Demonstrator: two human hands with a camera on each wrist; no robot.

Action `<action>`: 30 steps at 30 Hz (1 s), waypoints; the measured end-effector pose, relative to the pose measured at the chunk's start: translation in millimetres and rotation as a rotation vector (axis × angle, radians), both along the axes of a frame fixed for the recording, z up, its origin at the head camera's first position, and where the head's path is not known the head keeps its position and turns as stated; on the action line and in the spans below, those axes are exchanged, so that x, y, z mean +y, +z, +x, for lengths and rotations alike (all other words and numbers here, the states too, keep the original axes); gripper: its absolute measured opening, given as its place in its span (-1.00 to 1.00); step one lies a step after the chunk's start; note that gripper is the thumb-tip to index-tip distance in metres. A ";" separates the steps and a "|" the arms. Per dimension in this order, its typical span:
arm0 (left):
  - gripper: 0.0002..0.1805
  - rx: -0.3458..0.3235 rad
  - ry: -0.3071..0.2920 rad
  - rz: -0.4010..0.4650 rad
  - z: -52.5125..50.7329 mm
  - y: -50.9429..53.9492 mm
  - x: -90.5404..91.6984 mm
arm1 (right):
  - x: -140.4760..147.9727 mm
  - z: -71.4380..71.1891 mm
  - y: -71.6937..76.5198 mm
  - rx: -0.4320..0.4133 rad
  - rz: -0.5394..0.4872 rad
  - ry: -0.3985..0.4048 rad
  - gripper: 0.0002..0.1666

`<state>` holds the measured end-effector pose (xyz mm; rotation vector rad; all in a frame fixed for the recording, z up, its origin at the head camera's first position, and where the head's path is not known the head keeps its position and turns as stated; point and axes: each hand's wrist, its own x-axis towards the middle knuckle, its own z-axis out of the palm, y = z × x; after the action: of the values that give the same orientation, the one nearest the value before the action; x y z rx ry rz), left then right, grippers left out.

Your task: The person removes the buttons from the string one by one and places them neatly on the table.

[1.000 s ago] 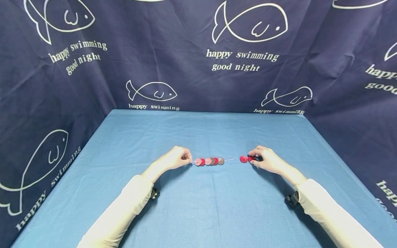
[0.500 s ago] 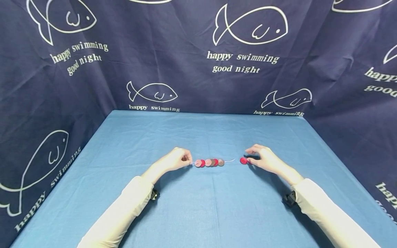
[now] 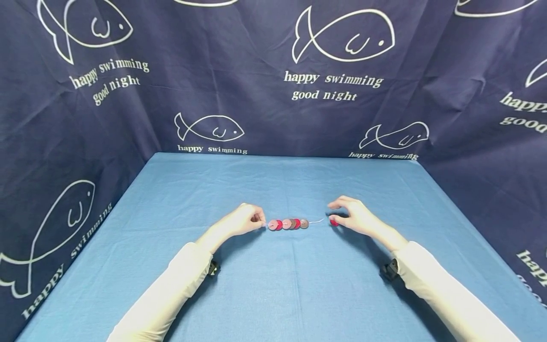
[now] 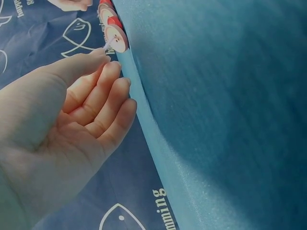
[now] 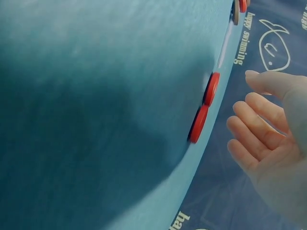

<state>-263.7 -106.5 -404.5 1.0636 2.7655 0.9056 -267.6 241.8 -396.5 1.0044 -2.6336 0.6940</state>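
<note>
Thumb and forefinger of my left hand (image 3: 247, 219) pinch the end of a thin white string (image 4: 107, 44). Strung along it is a row of pink, red and brown buttons, with a pink button (image 3: 273, 224) nearest that hand and a brown button (image 3: 304, 223) at the right end. Past it the string's loose tail (image 3: 316, 221) lies on the cloth. My right hand (image 3: 354, 217) hovers with thumb and fingers apart, holding nothing. Beside it two loose red buttons, the nearer to the string (image 5: 211, 89) and the farther (image 5: 198, 124), lie touching; in the head view the hand partly hides them.
A blue cloth (image 3: 273, 285) covers the table. Dark blue curtains (image 3: 265, 71) printed with white fish and lettering stand behind and at both sides. Small black devices sit under each wrist, one at the left (image 3: 213, 268) and one at the right (image 3: 389, 270).
My right hand has moved left, from the farther red button to above the red button nearer the string, and its fingers are spread wider. The left hand and the strung buttons stay put.
</note>
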 end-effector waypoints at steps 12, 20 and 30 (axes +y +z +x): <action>-0.92 0.009 0.029 -0.008 -0.6 -0.8 0.7 | -19.5 -2.1 0.1 -0.047 -0.009 0.041 -0.66; -0.92 -0.004 0.046 0.018 -1.4 0.5 1.6 | -29.8 -5.2 2.9 -0.047 -0.006 0.060 -0.65; -0.92 -0.013 0.044 0.019 -0.7 -0.4 1.2 | -43.4 -4.1 1.3 -0.070 0.008 0.099 -0.64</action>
<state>-264.5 -105.3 -404.8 1.0002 2.7855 0.9428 -271.8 198.4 -395.2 1.1396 -2.6631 0.7540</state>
